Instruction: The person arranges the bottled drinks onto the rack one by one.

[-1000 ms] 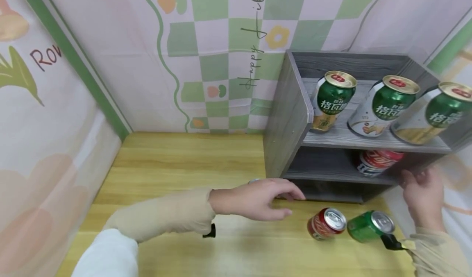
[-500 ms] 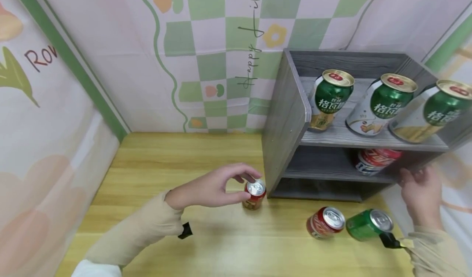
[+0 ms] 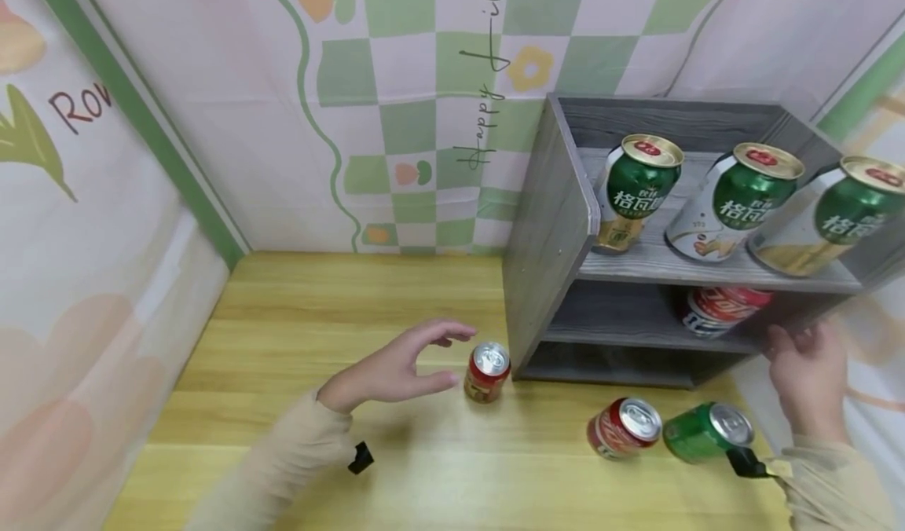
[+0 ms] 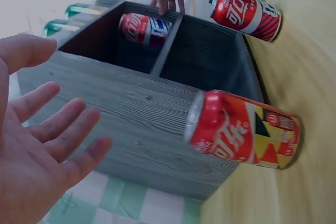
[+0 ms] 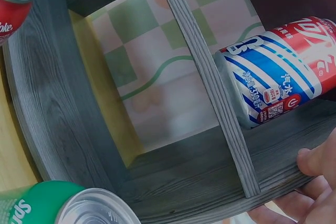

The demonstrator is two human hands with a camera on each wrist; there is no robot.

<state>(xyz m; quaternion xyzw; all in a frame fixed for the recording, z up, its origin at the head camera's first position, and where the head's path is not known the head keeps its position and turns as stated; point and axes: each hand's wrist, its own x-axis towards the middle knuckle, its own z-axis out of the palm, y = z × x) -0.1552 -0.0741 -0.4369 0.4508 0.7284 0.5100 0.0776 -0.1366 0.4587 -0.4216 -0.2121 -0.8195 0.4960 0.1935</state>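
My left hand [image 3: 396, 368] hovers over the table, thumb and fingers spread apart and nothing between them. Just to its right, a red cola can [image 3: 486, 380] stands upright by the front left corner of the grey wooden shelf [image 3: 540, 256]. In the left wrist view the can's [image 4: 241, 129] red and yellow print shows, with a gap between it and the fingertips. My right hand [image 3: 811, 378] grips the edge of the shelf's right side panel, thumb inside and fingers outside in the right wrist view. Beside that thumb, another cola can [image 5: 281, 72] stands on the middle shelf.
Three green and white cans stand on the top shelf, the middle one [image 3: 735, 205] between the others. In front of the shelf, a red cola can [image 3: 622, 429] and a green Sprite can [image 3: 707, 433] stand on the wooden table [image 3: 339, 303]. A patterned cloth [image 3: 410, 75] hangs behind.
My left hand has moved left from in front of the shelf to the left cola can, then drawn slightly back, its fingers off the can. The right hand has stayed on the shelf panel.
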